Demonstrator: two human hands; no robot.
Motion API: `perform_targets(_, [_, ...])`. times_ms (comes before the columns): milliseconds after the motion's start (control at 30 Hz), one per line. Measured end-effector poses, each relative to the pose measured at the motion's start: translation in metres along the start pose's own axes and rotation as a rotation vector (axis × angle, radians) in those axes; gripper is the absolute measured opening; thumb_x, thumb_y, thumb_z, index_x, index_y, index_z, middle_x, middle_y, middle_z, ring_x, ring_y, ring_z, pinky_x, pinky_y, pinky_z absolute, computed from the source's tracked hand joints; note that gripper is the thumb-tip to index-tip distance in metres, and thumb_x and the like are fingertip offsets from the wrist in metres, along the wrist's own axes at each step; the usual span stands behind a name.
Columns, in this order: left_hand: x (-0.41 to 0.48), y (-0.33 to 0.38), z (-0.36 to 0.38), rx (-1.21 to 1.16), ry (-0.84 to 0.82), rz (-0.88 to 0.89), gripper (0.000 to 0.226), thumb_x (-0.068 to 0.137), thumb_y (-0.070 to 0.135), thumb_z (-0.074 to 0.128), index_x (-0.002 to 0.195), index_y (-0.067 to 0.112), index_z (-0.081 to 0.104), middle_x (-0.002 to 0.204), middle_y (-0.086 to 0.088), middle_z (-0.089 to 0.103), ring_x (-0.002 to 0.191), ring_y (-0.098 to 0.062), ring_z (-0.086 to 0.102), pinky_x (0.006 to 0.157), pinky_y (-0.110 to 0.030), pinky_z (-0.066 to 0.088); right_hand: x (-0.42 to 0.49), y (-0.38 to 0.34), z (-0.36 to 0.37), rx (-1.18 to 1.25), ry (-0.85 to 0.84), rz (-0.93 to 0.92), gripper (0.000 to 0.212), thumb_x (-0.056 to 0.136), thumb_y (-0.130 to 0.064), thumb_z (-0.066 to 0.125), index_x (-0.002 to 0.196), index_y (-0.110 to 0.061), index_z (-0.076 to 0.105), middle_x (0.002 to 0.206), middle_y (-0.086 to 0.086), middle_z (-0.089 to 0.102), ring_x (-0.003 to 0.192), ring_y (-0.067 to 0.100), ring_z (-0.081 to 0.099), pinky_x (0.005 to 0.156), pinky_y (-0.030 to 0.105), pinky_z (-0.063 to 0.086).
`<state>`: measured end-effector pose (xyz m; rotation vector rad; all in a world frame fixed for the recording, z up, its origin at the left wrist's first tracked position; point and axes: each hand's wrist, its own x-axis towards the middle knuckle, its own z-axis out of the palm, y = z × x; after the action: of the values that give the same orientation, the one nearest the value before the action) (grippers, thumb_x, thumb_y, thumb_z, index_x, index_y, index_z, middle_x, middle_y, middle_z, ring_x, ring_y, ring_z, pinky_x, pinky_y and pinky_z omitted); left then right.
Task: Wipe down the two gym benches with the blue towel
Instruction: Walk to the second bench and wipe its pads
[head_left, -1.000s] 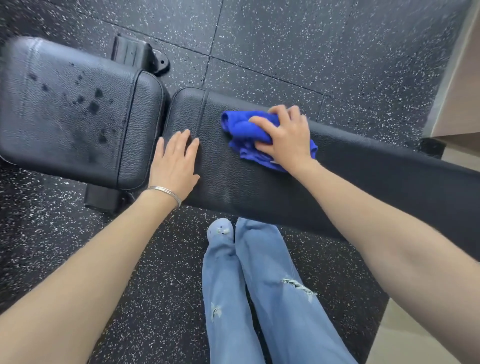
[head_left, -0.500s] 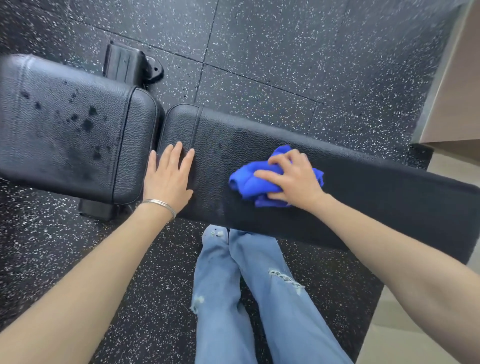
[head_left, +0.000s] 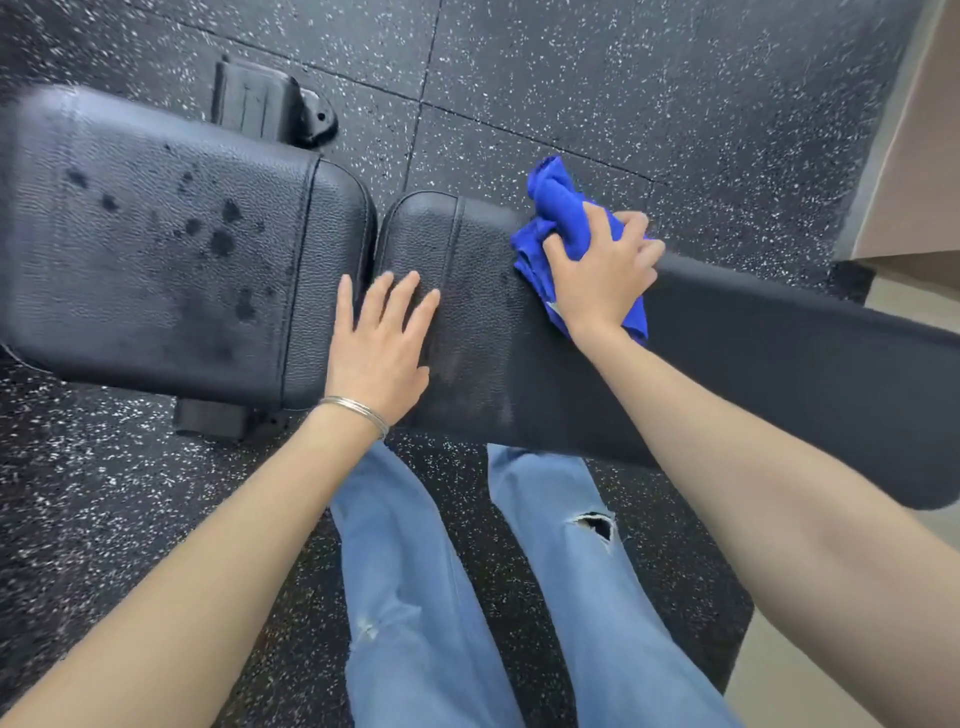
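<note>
A black padded gym bench lies across the view in two parts. Its wide seat pad (head_left: 156, 270) on the left carries dark wet spots. Its long back pad (head_left: 753, 353) runs off to the right. My right hand (head_left: 602, 275) presses the bunched blue towel (head_left: 558, 213) onto the far edge of the back pad, near its left end. My left hand (head_left: 379, 343) rests flat with fingers spread on the back pad's left end, beside the gap between the pads. A thin silver bracelet (head_left: 358, 413) circles that wrist.
The floor (head_left: 623, 93) is black speckled rubber tile. A black frame foot (head_left: 270, 104) of the bench sticks out behind the seat pad, and another bracket (head_left: 210, 421) shows under its near edge. My legs in blue jeans (head_left: 415, 597) stand against the bench. A beige wall base (head_left: 914, 171) is at right.
My right hand has swept the towel from the middle of the back pad up to its far edge. My left hand has stayed in place. The camera has shifted slightly.
</note>
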<state>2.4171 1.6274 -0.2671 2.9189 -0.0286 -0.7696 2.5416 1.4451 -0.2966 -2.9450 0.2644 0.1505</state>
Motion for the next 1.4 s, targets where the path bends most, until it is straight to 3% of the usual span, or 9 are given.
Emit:
perform_targets(267, [-0.013,-0.11,-0.009,0.035,0.032,-0.007,0.092,0.07,0.036,0.075,0.146,0.016,0.027,0.155,-0.012,0.021,0.143,-0.031,0.016,0.114,-0.057,0.004,-0.047,-0.133,0.029,-0.046,-0.058,-0.172,0.044,0.072,-0.054,0.058,0.113,-0.036,0.061,0.122,0.003,0.052,0.098,0.032,0.044,0.074,0.037,0.035])
perform_targets(400, [-0.005,-0.134,-0.013,0.091,-0.008,0.075,0.097,0.068,0.042,0.076,0.147,0.021,0.024,0.156,-0.011,0.02,0.144,-0.031,0.015,0.115,-0.055,0.005,-0.105,-0.097,0.027,0.009,-0.095,-0.464,0.043,0.06,-0.042,0.074,0.1,-0.027,0.07,0.11,0.009,0.058,0.086,0.038,0.052,0.071,0.041,0.039])
perform_targets(533, [-0.005,-0.13,-0.016,0.151,-0.044,0.088,0.099,0.07,0.046,0.073,0.148,0.02,0.018,0.157,-0.013,0.014,0.144,-0.033,0.011,0.115,-0.055,0.005,-0.177,-0.053,0.024,-0.003,-0.184,-0.701,0.044,0.054,-0.045,0.081,0.094,-0.026,0.073,0.108,0.002,0.041,0.08,0.035,0.054,0.067,0.041,0.043])
perform_targets(633, [-0.008,-0.125,-0.016,0.182,-0.053,0.064,0.098,0.073,0.047,0.07,0.149,0.019,0.013,0.158,-0.013,0.009,0.145,-0.034,0.007,0.114,-0.058,0.005,-0.157,-0.049,0.019,-0.013,-0.202,-0.829,0.043,0.056,-0.049,0.081,0.093,-0.028,0.073,0.1,0.005,0.058,0.073,0.032,0.056,0.062,0.038,0.045])
perform_targets(700, [-0.009,-0.12,-0.016,0.187,-0.06,0.053,0.097,0.076,0.045,0.068,0.149,0.017,0.01,0.158,-0.014,0.005,0.146,-0.033,0.004,0.114,-0.06,0.004,-0.121,-0.065,0.015,-0.003,-0.15,-0.702,0.038,0.061,-0.047,0.075,0.094,-0.028,0.073,0.096,0.007,0.064,0.076,0.033,0.055,0.064,0.037,0.043])
perform_targets(800, [-0.009,-0.113,-0.015,0.195,-0.061,0.05,0.099,0.078,0.047,0.066,0.149,0.011,0.007,0.159,-0.011,-0.002,0.146,-0.031,0.0,0.115,-0.058,0.005,-0.046,-0.103,0.017,-0.019,-0.064,-0.273,0.042,0.068,-0.046,0.065,0.108,-0.033,0.064,0.116,0.005,0.055,0.099,0.034,0.048,0.079,0.039,0.039])
perform_targets(967, [-0.009,-0.108,-0.01,0.179,-0.05,0.052,0.101,0.079,0.05,0.064,0.149,0.007,0.006,0.159,-0.006,-0.002,0.147,-0.026,0.0,0.115,-0.057,0.006,0.023,-0.129,0.026,-0.023,-0.215,0.055,0.042,0.078,-0.051,0.052,0.117,-0.035,0.055,0.129,0.004,0.045,0.12,0.032,0.038,0.096,0.045,0.034])
perform_targets(1167, [-0.016,-0.095,-0.003,0.165,-0.065,0.072,0.099,0.08,0.047,0.064,0.149,0.008,0.004,0.159,-0.007,0.001,0.147,-0.026,0.0,0.116,-0.055,0.005,-0.086,-0.09,0.022,0.022,0.017,-0.2,0.042,0.068,-0.038,0.064,0.107,-0.024,0.067,0.112,0.013,0.057,0.093,0.038,0.05,0.074,0.041,0.04])
perform_targets(1400, [-0.023,-0.075,0.001,0.107,-0.064,0.02,0.096,0.079,0.05,0.062,0.149,0.008,0.011,0.159,-0.01,0.003,0.147,-0.027,0.0,0.116,-0.056,0.005,-0.169,-0.022,0.031,0.066,-0.055,-0.617,0.045,0.055,-0.038,0.078,0.097,-0.024,0.072,0.107,0.003,0.043,0.085,0.024,0.038,0.062,0.039,0.04])
